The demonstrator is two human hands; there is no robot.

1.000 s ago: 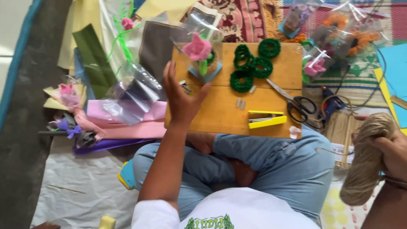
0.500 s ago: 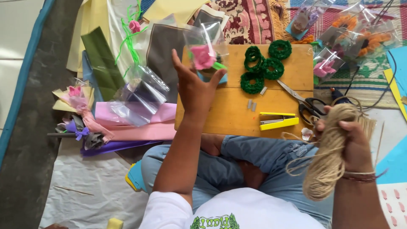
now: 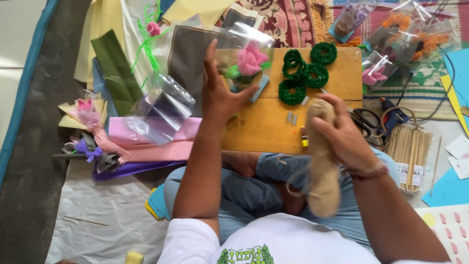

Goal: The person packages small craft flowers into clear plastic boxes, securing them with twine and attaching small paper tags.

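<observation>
The left hand (image 3: pixel 220 95) holds a clear cellophane bag (image 3: pixel 246 58) with a pink flower (image 3: pixel 251 57) inside, lifted over the wooden tabletop (image 3: pixel 264 127). The right hand (image 3: pixel 342 134) closes its grip around a hank of jute twine (image 3: pixel 322 166) (loose loops trail toward the lap). Three green rings (image 3: pixel 305 73) lie on the tabletop, scissors (image 3: pixel 364 122) just beside the right hand, and a bundle of wooden sticks (image 3: pixel 408 146) lies farther right.
</observation>
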